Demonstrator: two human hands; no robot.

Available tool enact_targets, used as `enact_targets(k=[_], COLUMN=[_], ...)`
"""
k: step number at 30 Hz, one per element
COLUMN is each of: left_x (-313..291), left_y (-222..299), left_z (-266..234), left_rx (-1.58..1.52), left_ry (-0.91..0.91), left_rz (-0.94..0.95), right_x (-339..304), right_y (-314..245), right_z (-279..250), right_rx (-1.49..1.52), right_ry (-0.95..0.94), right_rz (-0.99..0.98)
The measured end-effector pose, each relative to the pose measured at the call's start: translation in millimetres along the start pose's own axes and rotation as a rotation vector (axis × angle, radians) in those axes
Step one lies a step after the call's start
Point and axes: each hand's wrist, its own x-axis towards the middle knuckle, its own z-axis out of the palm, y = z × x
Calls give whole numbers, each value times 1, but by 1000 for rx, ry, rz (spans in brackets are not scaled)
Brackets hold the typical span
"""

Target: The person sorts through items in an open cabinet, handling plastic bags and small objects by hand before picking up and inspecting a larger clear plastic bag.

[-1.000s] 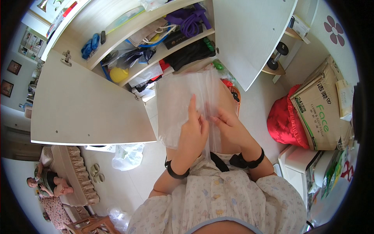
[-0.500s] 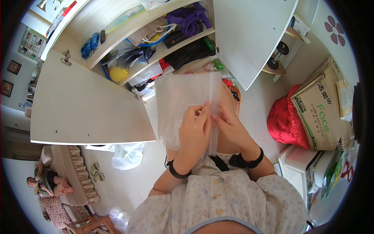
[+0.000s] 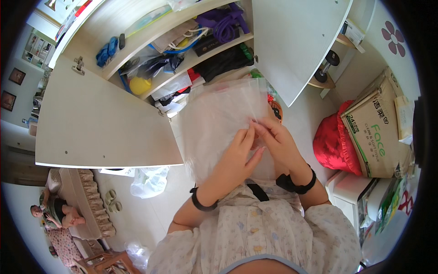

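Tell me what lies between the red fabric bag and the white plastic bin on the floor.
In the head view, a large brown cardboard box stands between the red fabric bag and the white plastic bin.

Both forearms are raised from below, wrists banded in black. Left hand [image 3: 237, 157] and right hand [image 3: 278, 144] are held together, fingertips pinched closed, thumbs nearly touching.

Clear plastic bag [image 3: 214, 123] hides lower cupboard shelves [image 3: 219, 75].
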Motion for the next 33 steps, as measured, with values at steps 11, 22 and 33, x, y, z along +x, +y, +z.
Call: enact_targets(k=[11,22,33], left_x=[51,67,73], left_y=[6,11,29], left_z=[-85,-86,-81], left_rx=[255,54,33], left_ry=[101,-71,-35], left_rz=[180,63,53], right_x=[-3,-6,2], right_y=[-21,-39,-66], right_z=[-23,-30,-18], right_rx=[-395,-393,-191], right_ry=[-156,-291,-160], right_rz=[-246,-117,-75])
